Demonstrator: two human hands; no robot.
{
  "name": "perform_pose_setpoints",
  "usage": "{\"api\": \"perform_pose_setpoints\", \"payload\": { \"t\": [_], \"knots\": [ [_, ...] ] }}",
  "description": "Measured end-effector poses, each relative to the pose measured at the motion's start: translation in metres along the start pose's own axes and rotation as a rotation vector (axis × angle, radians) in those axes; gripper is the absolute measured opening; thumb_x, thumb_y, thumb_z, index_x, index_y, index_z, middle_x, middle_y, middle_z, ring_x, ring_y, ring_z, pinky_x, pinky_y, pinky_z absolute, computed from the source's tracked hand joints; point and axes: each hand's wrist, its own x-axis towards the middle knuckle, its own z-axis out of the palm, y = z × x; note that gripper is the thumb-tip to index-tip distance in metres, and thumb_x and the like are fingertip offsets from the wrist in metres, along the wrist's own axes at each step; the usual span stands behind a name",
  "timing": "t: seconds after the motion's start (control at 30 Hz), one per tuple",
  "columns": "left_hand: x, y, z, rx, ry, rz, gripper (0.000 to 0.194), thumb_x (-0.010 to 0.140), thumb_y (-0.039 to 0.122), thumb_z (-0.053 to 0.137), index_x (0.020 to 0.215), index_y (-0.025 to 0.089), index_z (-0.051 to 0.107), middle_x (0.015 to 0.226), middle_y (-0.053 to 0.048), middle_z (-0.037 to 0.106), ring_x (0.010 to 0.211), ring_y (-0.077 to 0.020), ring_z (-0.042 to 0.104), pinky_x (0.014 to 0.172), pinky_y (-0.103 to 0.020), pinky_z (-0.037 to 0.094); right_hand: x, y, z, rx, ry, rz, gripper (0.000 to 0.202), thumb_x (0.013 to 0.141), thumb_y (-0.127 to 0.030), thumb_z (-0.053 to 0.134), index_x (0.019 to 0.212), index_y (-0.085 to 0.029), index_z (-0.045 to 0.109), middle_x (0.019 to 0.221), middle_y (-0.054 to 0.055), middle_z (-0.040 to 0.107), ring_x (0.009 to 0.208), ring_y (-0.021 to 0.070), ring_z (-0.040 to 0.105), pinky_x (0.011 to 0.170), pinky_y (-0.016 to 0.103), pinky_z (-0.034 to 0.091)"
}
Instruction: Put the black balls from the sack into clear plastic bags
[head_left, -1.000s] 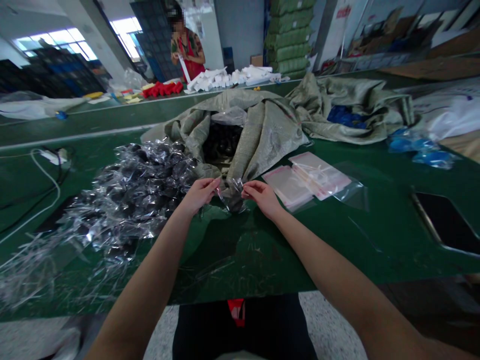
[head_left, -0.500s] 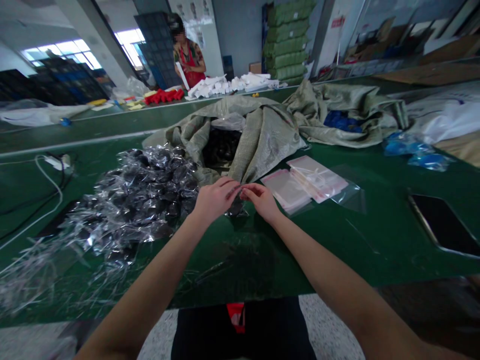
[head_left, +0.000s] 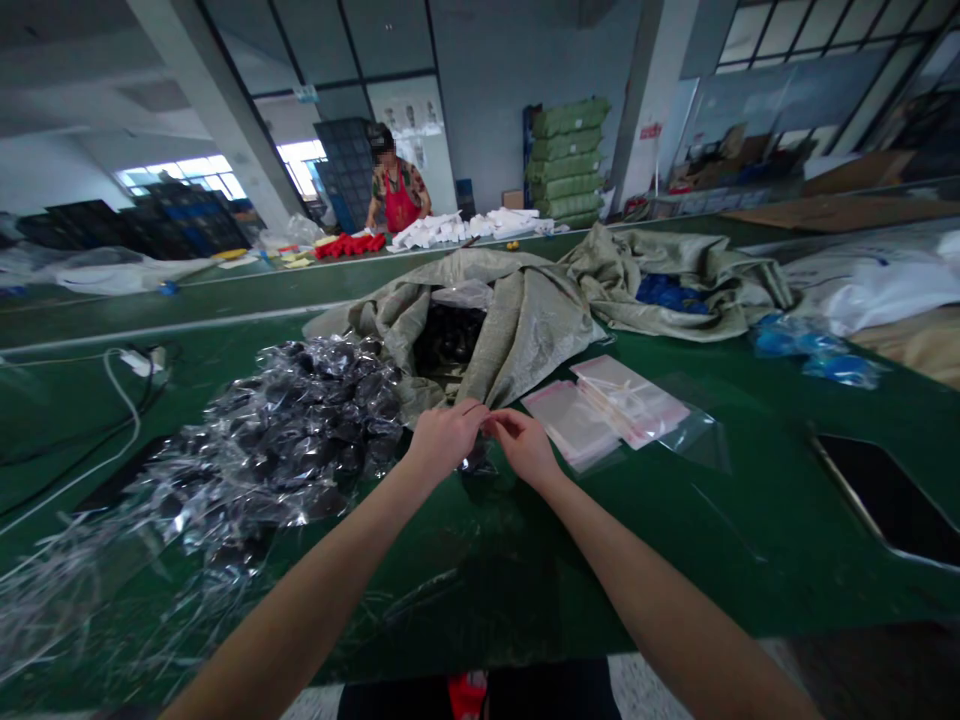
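My left hand and my right hand meet over the green table, fingertips pinched together. Between and below them hangs a small clear plastic bag with a dark item inside, mostly hidden by my fingers. Both hands are closed at the bag's upper end. Left of my left hand lies a heap of clear bags with black round items. Just beyond my hands an open woven sack holds loose black pieces. Flat clear bags with pinkish edges lie to the right of my right hand.
A phone lies at the right. Another woven sack holds blue items, with blue bagged pieces nearby. A cable and plastic strips are at the left. A person in a red apron stands across the tables.
The camera view has tilted up, so everything sits lower in the picture. My hands stay together at the small bag, with only slight finger movement.
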Motion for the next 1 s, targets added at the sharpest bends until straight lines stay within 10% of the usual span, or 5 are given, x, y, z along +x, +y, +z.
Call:
{"api": "perform_pose_setpoints", "payload": {
  "t": [0.63, 1.0],
  "knots": [
    [0.002, -0.009, -0.003, -0.159, -0.010, 0.026, 0.026, 0.096, 0.029, 0.043, 0.095, 0.022, 0.068, 0.102, -0.003, 0.070, 0.084, -0.0155, 0.065, 0.068, -0.024, 0.045, -0.001, -0.001, -0.001, -0.083, -0.011, -0.062, 0.017, 0.085, -0.028, 0.052, 0.088, -0.021, 0.066, 0.081, 0.003, 0.069, 0.076, 0.0174, 0.063, 0.075, 0.030, 0.049],
    [0.007, -0.008, 0.014, -0.294, 0.128, -0.227, 0.015, 0.093, 0.025, 0.044, 0.094, 0.018, 0.057, 0.097, -0.008, 0.062, 0.078, -0.0167, 0.060, 0.069, -0.028, 0.046, -0.004, -0.004, 0.000, -0.105, 0.024, -0.042, 0.013, 0.084, -0.028, 0.054, 0.086, -0.020, 0.065, 0.084, 0.004, 0.070, 0.081, 0.0184, 0.066, 0.080, 0.032, 0.051]
  ]
}}
